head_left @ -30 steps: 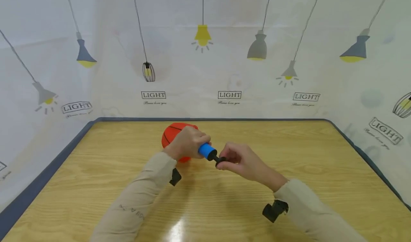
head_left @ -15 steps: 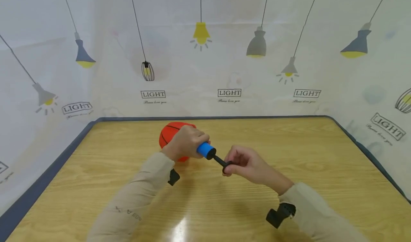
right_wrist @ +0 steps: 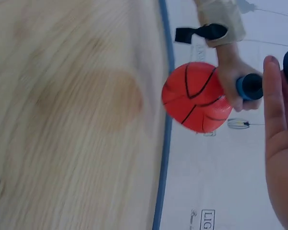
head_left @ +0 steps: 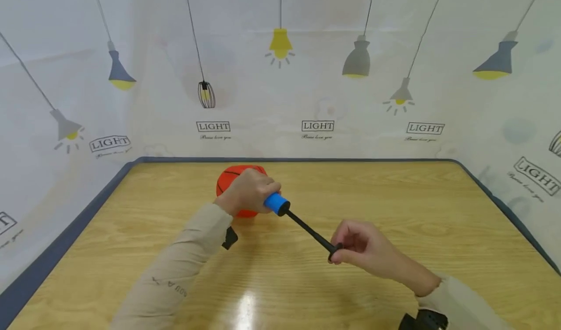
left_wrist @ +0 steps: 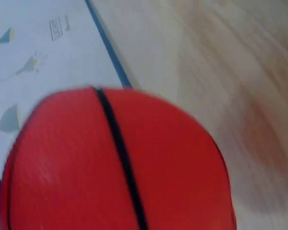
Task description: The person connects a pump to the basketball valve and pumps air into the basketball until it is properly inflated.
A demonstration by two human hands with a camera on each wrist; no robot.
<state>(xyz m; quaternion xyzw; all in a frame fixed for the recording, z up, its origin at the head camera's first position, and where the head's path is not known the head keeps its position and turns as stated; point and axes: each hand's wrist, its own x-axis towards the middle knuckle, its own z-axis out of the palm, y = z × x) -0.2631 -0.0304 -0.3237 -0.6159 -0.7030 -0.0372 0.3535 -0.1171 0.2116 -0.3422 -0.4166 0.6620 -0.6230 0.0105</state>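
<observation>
My left hand (head_left: 249, 190) grips the blue barrel of a hand pump (head_left: 275, 202). A long black plunger rod (head_left: 310, 230) sticks out of the barrel toward the lower right. At its end, my right hand (head_left: 368, 246) pinches the small black handle (head_left: 335, 252) between thumb and fingers. Behind the left hand is a red toy basketball (head_left: 230, 175) with black lines. It fills much of the left wrist view, and its surface looks uneven in the right wrist view, where the ball (right_wrist: 194, 96) sits beside the left hand. Whether the pump's tip enters the ball is hidden.
Underneath lies a wood-grain table (head_left: 175, 271) with a dark blue border (head_left: 298, 160) along its far edge. A white backdrop (head_left: 263, 86) printed with lamps rises behind and at both sides. A black wrist camera (head_left: 422, 319) is strapped to the right sleeve.
My right hand has moved down and to the right, drawing the plunger rod from nearly all in to far out of the barrel. The left hand and ball have stayed almost in place.
</observation>
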